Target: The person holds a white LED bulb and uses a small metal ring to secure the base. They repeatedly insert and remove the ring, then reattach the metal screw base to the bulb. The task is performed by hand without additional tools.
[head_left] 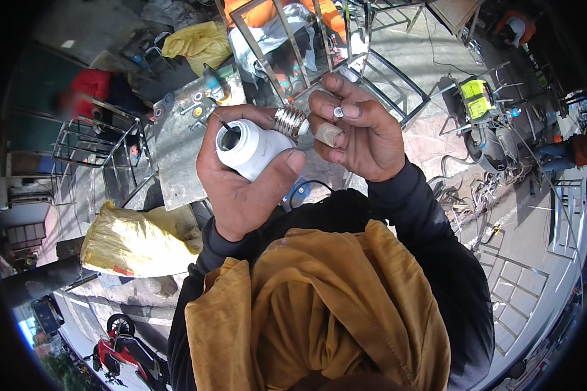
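L hand clamped round white bulb body, thumb along near side, other fingers mostly hidden behind it. Body's open end tips up & L, away from thumb tip; thin dark strand pokes out of it. Silvery screw base sits btwn L index & R fingertips, white tip toward R; can't tell if it's joined to body. R hand is palm up, fingers curled, tips together on small round metal piece; tan wrap on one finger, just below the piece.

In the way: L thumb covers part of body; brown scarf blocks view below both hands. Blue disc w/ black cable, below L thumb tip, partly hidden by dark clothing.

Around: grey worktable L of L fingers, blue power tool on it beyond knuckles. Dark metal frame beyond R fingertips, partly hidden by them. Yellow-green machine well R of R fingers. Yellow sack below-L of L hand, 2nd yellow bag beyond it. Person in red far L, by another frame; person in orange beyond fingers, partly behind metal bars. Red motorbike far below-L of L fingers.
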